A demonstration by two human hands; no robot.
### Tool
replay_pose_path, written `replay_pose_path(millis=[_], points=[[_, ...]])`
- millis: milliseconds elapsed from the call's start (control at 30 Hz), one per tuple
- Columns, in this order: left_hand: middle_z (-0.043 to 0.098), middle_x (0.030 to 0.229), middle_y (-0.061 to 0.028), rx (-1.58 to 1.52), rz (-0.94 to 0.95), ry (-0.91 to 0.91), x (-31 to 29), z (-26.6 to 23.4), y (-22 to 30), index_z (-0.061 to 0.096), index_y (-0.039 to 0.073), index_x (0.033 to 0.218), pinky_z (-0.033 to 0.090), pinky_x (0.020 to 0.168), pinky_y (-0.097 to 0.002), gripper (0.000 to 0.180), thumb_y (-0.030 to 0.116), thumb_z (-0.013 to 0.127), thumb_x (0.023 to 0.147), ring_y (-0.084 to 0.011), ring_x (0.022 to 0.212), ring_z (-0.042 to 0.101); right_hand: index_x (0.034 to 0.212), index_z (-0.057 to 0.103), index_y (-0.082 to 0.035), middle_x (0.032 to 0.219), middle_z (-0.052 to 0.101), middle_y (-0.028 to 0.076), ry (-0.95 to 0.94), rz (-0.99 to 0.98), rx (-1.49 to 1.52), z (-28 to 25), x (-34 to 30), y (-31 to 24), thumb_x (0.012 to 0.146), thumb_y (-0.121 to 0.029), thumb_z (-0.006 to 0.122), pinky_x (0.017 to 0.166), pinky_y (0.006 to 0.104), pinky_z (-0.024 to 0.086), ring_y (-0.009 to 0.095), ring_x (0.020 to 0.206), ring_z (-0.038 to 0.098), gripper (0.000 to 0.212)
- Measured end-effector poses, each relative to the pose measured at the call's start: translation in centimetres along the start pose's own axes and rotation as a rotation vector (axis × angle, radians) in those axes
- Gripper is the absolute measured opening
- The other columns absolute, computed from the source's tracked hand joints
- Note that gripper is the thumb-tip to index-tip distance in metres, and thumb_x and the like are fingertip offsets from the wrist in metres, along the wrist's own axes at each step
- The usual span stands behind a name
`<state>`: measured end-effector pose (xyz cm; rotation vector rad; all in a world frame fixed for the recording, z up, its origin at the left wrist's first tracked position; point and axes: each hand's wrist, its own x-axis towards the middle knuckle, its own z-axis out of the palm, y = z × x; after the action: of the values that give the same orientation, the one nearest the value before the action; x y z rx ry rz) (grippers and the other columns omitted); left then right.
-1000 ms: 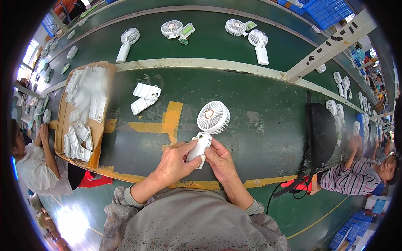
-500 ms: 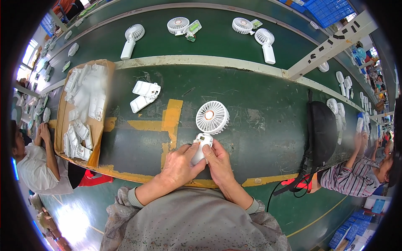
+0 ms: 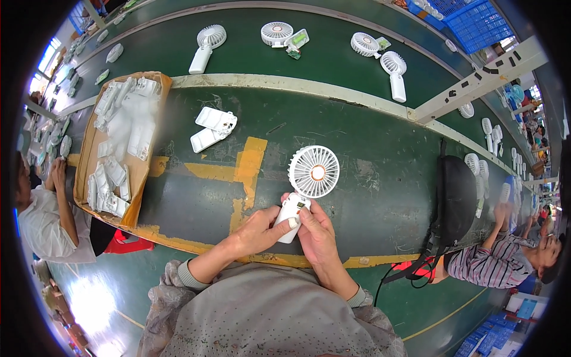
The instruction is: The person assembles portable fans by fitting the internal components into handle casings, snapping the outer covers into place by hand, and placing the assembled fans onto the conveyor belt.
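Both hands close around the white handheld fan [image 3: 307, 185]: left hand [image 3: 257, 231] fingers curl under its handle, right hand [image 3: 317, 233] fingers press its front.

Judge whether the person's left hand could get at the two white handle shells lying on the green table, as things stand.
Probably yes, once freed: the left hand now grips the white handheld fan together with the right hand, but only bare green table lies between it and the handle shells.
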<state>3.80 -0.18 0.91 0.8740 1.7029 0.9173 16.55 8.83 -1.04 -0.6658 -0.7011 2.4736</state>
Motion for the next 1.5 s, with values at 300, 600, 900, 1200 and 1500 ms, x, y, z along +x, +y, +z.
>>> replay_pose_path(millis=[300,600,900,1200,1500], points=[[0.059,0.067,-0.0229,0.253,0.241,0.069,-1.2,0.6,3.0,0.048,-0.01,0.1,0.048,0.055,-0.0429,0.041,0.026,0.06,0.083,-0.0395,0.061,0.061,0.122,0.042,0.001,0.116,0.054,0.015,-0.032,-0.002,-0.125,0.7,-1.0,-1.3,0.088,-0.013,0.056,0.097,0.0389,0.04,0.025,0.112,0.051,0.039],[0.055,0.053,-0.0187,0.376,0.471,0.189,-1.5,1.6,2.5,0.049,-0.009,0.087,0.045,0.044,-0.0415,0.036,0.023,0.061,0.078,-0.0342,0.043,0.056,0.115,0.045,0.003,0.105,0.057,0.015,0.019,-0.051,-0.112,1.4,-2.0,-1.4,0.085,-0.013,0.057,0.095,0.04,0.041,0.029,0.106,0.054,0.036],[0.062,0.071,-0.0216,0.281,0.185,0.056,-1.0,0.7,2.7,0.05,-0.009,0.101,0.049,0.06,-0.0409,0.04,0.026,0.059,0.084,-0.0348,0.064,0.062,0.118,0.045,0.001,0.113,0.057,0.014,0.047,-0.021,-0.139,0.9,-0.6,-1.0,0.088,-0.011,0.056,0.096,0.0378,0.042,0.025,0.11,0.053,0.034],[0.059,0.085,-0.0106,-0.241,0.176,-0.016,-0.2,1.6,-0.5,0.048,-0.004,0.105,0.046,0.065,-0.0298,0.027,0.014,0.058,0.087,-0.0127,0.076,0.054,0.122,0.044,0.0,0.118,0.056,0.011,-0.069,-0.047,-0.286,0.7,0.1,-1.4,0.09,-0.007,0.052,0.089,0.0293,0.045,0.014,0.103,0.055,0.034],[0.058,0.095,-0.0047,-0.29,0.142,-0.096,0.6,1.3,-0.4,0.046,-0.003,0.113,0.047,0.073,-0.0246,0.029,0.015,0.055,0.091,-0.0077,0.085,0.053,0.119,0.045,0.002,0.113,0.058,0.01,0.015,-0.107,-0.286,0.8,0.5,-0.7,0.089,-0.006,0.053,0.085,0.0266,0.045,0.012,0.097,0.056,0.032]])
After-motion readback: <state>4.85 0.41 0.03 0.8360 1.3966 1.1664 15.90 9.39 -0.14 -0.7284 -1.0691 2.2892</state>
